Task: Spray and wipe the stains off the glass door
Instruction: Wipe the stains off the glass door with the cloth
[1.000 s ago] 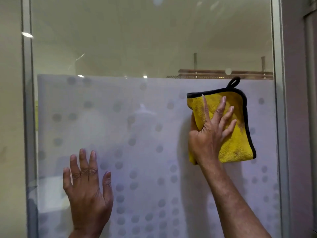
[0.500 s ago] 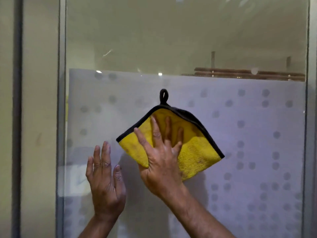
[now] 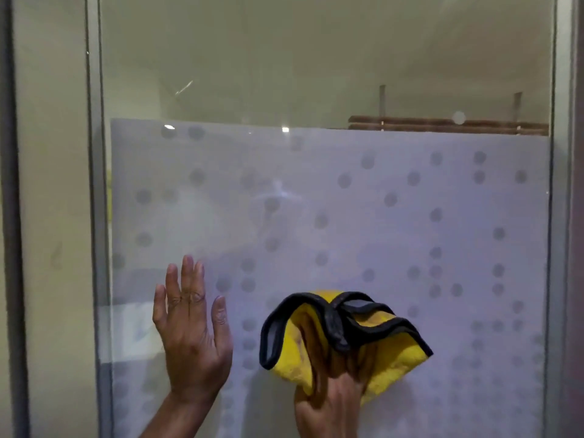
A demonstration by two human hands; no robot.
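Observation:
The glass door (image 3: 316, 74) fills the view, clear at the top, with a frosted film (image 3: 379, 216) patterned in grey dots over its lower part. My left hand (image 3: 189, 330) lies flat on the frosted glass at the lower left, fingers up and apart. My right hand (image 3: 331, 396) presses a yellow cloth with black trim (image 3: 392, 365) against the glass at the lower middle. The cloth's top edge has folded down over my fingers and hides them. No spray bottle is in view.
A grey metal frame (image 3: 94, 216) borders the glass on the left, with a beige wall (image 3: 47, 184) beside it. Another frame post (image 3: 562, 216) runs down the right edge. Brown slats (image 3: 442, 124) show through the clear glass above the film.
My right hand has carried the cloth from the upper right across to the middle and then down. The cloth, flat before, is now bunched over my fingers. My left hand stays flat on the glass.

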